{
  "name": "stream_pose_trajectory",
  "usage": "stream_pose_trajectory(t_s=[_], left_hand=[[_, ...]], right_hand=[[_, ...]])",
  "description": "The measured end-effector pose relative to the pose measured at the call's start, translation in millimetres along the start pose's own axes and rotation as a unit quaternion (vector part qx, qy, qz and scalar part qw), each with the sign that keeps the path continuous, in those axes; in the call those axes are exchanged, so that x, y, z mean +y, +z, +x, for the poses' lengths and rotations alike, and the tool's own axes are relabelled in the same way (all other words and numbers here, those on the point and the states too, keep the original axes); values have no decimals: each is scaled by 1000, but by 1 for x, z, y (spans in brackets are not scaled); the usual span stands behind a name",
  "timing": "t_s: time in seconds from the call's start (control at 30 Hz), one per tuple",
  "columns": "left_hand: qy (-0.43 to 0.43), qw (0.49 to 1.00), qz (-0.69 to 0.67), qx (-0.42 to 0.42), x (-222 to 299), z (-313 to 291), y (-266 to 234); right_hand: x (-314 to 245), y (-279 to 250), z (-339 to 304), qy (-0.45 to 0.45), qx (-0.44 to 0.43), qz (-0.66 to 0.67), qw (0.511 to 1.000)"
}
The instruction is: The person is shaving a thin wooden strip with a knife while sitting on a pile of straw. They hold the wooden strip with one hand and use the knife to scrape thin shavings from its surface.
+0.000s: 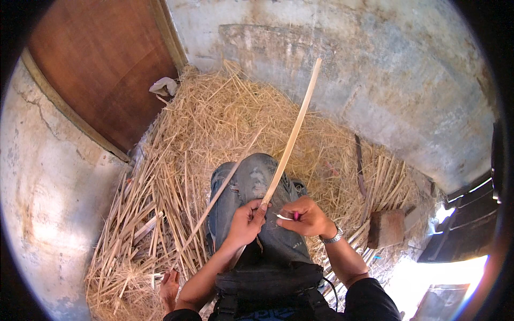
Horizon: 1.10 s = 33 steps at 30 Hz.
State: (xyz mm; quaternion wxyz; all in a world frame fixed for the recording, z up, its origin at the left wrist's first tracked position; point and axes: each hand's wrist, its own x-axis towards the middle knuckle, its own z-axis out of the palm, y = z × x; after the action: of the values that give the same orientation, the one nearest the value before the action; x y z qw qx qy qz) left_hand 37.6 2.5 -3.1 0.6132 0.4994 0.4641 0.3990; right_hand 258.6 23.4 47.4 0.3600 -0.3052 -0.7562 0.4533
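Note:
My left hand (246, 222) is closed around the lower end of a long pale bamboo strip (293, 136), pinching it between thumb and fingers above my lap. The strip rises at a slant toward the far wall. Just right of it, my right hand (308, 216) is closed on a small knife-like tool (296, 215) with a pink part and a bright, thin tip pointing left. Most of this tool is hidden in the fingers, and its tip is apart from the strip. A thinner strip (222, 187) leans across my left leg, in dark worn trousers (251, 176).
Straw-like shavings (230, 101) cover the floor, with several cut strips (152, 219) piled at the left. A brown block (386, 228) stands at the right. A brown door (107, 64) and stained walls (375, 69) enclose the space. My bare foot (170, 290) shows at lower left.

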Motion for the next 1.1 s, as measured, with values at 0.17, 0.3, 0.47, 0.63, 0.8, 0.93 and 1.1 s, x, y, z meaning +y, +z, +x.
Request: stream_pose_trajectory(t_s=[0.17,0.3,0.47,0.63,0.8,0.93,1.1], left_hand=[[-75,991,-105,-40,4,0,-5],[-81,987,-120,-65,11,-5,-8],[-154,960,-210,-103,13,-16,-11],[-178,951,-223,-118,12,-20,-10],[26,996,64,-59,-12,-22,-22],[280,857,330,281,-8,-8,-55],[240,728,506,396,-78,-12,-145]], right_hand=[[1,-6,0,85,142,51,985],[5,-10,8,130,249,26,959],[11,-3,13,147,254,-12,956],[22,7,18,154,226,-55,960],[28,11,18,171,216,-30,961],[29,9,12,178,225,-58,956],[20,11,15,163,216,-62,961]])
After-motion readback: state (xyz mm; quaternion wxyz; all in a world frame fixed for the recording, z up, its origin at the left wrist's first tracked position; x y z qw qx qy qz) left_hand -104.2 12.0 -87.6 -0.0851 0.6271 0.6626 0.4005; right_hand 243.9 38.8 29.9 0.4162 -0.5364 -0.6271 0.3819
